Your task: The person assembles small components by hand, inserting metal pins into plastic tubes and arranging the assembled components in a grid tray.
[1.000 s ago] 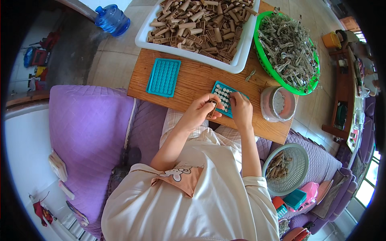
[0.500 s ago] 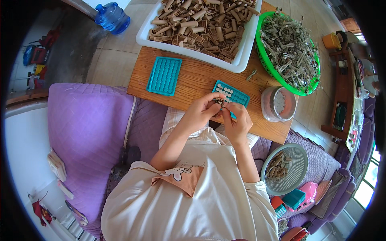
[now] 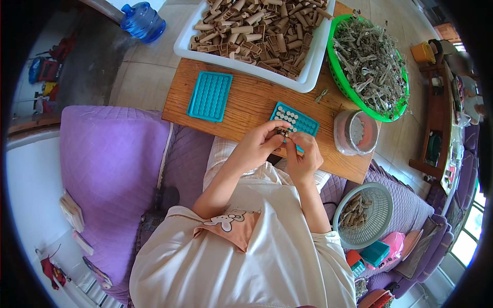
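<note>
Between the thumb and fingers of my left hand [image 3: 258,145] is a small dark brown piece with lighter bands [image 3: 282,132]; its kind is too small to make out. The fingertips of my right hand [image 3: 304,154] pinch together at its right side, and what they grip, if anything, is hidden. Both hands are over the near edge of the wooden table [image 3: 246,102]. Just beyond them lies a teal tray with round pockets [image 3: 307,124], its left part holding several white discs [image 3: 285,114]. My fingers cover the tray's near corner.
Another teal pocketed tray [image 3: 210,97] lies to the left. At the back stand a white bin [image 3: 246,64] of brown half-tube pieces and a green basket [image 3: 341,84] of dried plant bits. A clear tub [image 3: 344,146] is at right, a grey-green basket [image 3: 382,226] on the purple seat.
The small brown piece has turned slightly between my fingers and sits a touch lower. Both hands stay in nearly the same place.
</note>
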A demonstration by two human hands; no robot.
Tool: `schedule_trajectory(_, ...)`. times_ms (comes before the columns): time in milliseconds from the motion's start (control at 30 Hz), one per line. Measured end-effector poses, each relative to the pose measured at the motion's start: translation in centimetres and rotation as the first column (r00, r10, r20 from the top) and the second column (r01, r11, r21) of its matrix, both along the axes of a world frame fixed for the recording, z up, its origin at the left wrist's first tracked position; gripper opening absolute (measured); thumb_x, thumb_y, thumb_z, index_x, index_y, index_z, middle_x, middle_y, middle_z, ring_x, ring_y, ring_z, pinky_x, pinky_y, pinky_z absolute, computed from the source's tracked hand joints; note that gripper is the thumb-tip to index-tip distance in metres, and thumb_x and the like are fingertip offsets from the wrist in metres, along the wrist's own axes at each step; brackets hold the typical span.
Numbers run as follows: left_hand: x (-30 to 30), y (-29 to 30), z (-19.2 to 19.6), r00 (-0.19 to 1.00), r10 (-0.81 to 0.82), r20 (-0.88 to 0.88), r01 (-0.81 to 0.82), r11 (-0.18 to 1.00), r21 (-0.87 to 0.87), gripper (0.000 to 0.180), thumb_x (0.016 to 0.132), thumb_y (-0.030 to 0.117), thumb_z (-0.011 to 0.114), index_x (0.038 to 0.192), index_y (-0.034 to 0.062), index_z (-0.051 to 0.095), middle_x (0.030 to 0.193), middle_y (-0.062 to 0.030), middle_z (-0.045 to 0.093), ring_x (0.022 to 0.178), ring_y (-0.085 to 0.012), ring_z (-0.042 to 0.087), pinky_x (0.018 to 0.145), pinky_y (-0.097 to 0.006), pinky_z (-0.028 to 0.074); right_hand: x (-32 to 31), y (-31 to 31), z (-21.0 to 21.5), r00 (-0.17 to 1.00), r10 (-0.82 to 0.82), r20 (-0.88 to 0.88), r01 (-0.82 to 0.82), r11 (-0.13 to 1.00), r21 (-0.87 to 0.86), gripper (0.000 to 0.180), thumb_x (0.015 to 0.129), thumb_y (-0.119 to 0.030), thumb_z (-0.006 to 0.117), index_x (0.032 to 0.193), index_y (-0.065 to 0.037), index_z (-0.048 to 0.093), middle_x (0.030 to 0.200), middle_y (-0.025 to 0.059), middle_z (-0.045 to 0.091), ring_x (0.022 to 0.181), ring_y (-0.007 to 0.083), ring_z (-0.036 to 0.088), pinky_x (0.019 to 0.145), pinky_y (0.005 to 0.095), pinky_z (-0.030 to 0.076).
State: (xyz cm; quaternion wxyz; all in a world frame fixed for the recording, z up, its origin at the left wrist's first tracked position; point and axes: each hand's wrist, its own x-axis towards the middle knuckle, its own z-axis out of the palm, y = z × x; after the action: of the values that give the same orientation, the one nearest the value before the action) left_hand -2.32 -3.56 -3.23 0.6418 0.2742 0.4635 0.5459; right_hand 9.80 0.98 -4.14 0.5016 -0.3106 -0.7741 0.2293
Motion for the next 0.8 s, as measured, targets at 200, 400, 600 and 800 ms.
schedule_trajectory(200,0.1,0.3,-0.5,0.981,0.048,-0.187,-0.035,0.997,0.072,0.027,0.083,0.002,0.044,0.109,0.0007,0.048,0.071,-0.0063,0.056,0.064,-0.0092,0.053,0.059,-0.023,0.045,0.3,0.0,0.7,0.997,0.047,0.067,-0.041,0.995,-0.089,0.022,0.066,0.009,0.061,0.081,-0.003,0.050,0.073,0.0089,0.058,0.065,0.0212,0.058,0.057,0.0268,0.047)
schedule_trajectory(400,-0.1,0.6,0.1,0.931,-0.049,-0.361,0.073,0.996,0.053,0.026,0.082,0.006,0.046,0.108,0.0043,0.048,0.075,-0.0124,0.059,0.066,-0.0163,0.058,0.060,-0.028,0.044,0.2,0.4,0.4,0.998,-0.046,0.045,0.048,0.998,-0.048,0.022,0.066,0.009,0.061,0.081,-0.003,0.051,0.073,0.0073,0.058,0.063,0.0200,0.057,0.055,0.0264,0.046)
schedule_trajectory(600,-0.3,0.9,0.4,0.909,-0.055,-0.413,0.100,0.991,0.090,0.025,0.082,0.007,0.047,0.106,0.0047,0.049,0.075,-0.0137,0.059,0.068,-0.0214,0.059,0.061,-0.031,0.044,0.8,1.1,1.4,0.984,0.090,0.155,-0.070,0.989,-0.130,0.020,0.067,0.005,0.061,0.082,-0.003,0.051,0.070,0.0080,0.056,0.062,0.0228,0.056,0.052,0.0282,0.045)
schedule_trajectory(800,-0.6,0.6,0.9,0.842,-0.147,-0.519,0.215,0.974,0.073,0.023,0.081,0.006,0.047,0.104,0.0049,0.048,0.077,-0.0137,0.059,0.071,-0.0241,0.060,0.061,-0.033,0.045,1.9,2.8,3.7,0.884,0.358,0.300,-0.189,0.861,-0.471,0.024,0.065,0.000,0.063,0.085,-0.002,0.050,0.081,0.0100,0.055,0.073,0.0252,0.053,0.062,0.0333,0.044)
